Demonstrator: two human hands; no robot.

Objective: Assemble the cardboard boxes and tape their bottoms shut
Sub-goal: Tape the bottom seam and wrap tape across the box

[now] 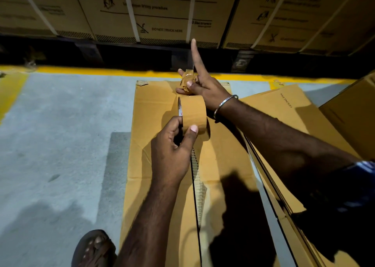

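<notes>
Hands over flattened cardboard box (162, 165): left hand (172, 145) grips tape roll (192, 114), right hand (200, 84) pinches crumpled tape (187, 78).

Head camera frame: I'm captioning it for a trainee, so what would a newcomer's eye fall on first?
The roll of brown tape at centre, gripped by the left hand above a flattened cardboard box on the floor. Just beyond it, the right hand pinches a crumpled wad of tape, its index finger pointing up. Strapped printed cartons fill the top.
</notes>
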